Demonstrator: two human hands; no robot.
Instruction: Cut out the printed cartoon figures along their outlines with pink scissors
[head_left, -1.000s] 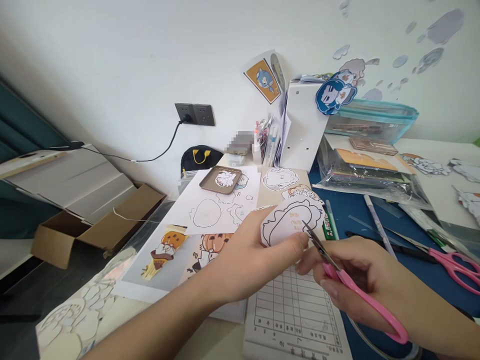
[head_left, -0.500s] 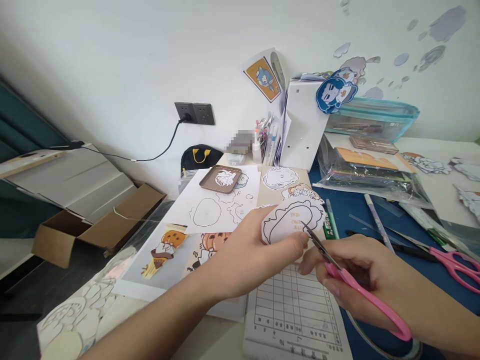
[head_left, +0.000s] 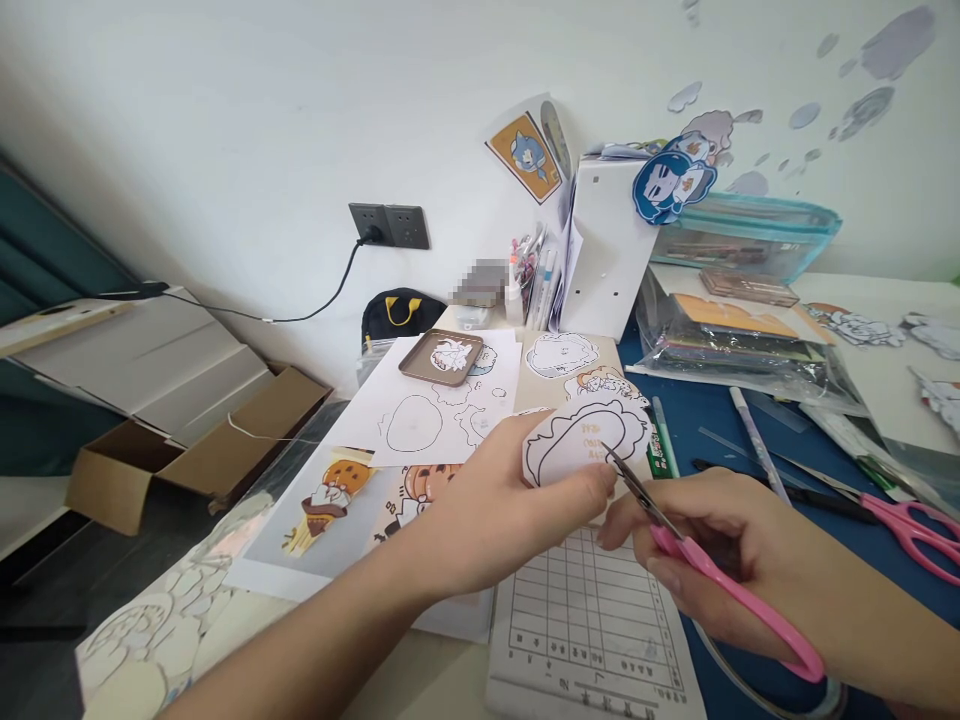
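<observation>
My left hand (head_left: 517,510) pinches a white paper cutout (head_left: 559,452) with a wavy black outline and small yellowish writing, thumb on top and fingers underneath. My right hand (head_left: 712,540) is closed round the pink-handled scissors (head_left: 712,572). Their blades point up and to the left, with the tips over the paper near my left thumb. Whether the blades have paper between them I cannot tell. Below both hands lies a printed form with a table grid (head_left: 585,620).
A brown tray (head_left: 409,365) holding paper scraps sits on an outlined sheet (head_left: 360,440). More pink scissors (head_left: 907,535) and pens lie on the blue mat (head_left: 795,590) at right. Behind stand a white file holder (head_left: 604,255) and a teal-edged pouch (head_left: 757,240). A cardboard box (head_left: 232,430) is at left.
Almost nothing differs. Both hands, the paper cutout and the scissors keep the same positions; the view has shifted very slightly.
</observation>
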